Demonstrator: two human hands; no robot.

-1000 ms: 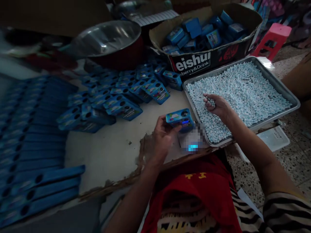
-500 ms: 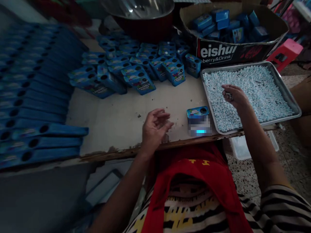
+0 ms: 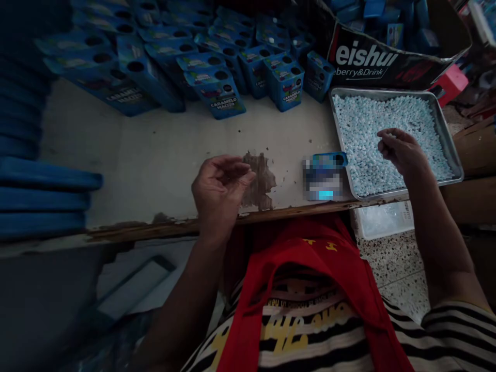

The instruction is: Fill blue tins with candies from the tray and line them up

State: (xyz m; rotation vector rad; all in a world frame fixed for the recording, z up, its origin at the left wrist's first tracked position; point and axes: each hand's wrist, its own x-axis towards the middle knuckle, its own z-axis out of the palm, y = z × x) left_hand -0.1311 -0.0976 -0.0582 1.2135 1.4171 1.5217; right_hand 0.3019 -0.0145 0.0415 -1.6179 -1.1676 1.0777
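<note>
My right hand (image 3: 403,151) is above a metal tray (image 3: 403,192) of small pale blue and white candies (image 3: 368,150). Its fingers are curled together, with a few candies showing between them. My left hand (image 3: 222,188) is over the front part of the table, fingers loosely bent and thumb apart, holding nothing. Between my hands, against the tray's left side, a blue box (image 3: 330,159) with a dark round hole sits on or behind a small device with a lit cyan display (image 3: 326,195); that spot is pixelated.
Rows of blue boxes (image 3: 227,98) stand along the back of the worn white table (image 3: 155,155). More blue packs (image 3: 46,201) are stacked at left. A black carton (image 3: 372,62) with blue boxes stands behind the tray, near a pink stool (image 3: 449,85). Below is a white plastic bin (image 3: 383,219).
The camera view has shifted and turned. My left hand has moved left, away from the device. My right hand stays over the tray, its fingers now turned so less of the candies shows.
</note>
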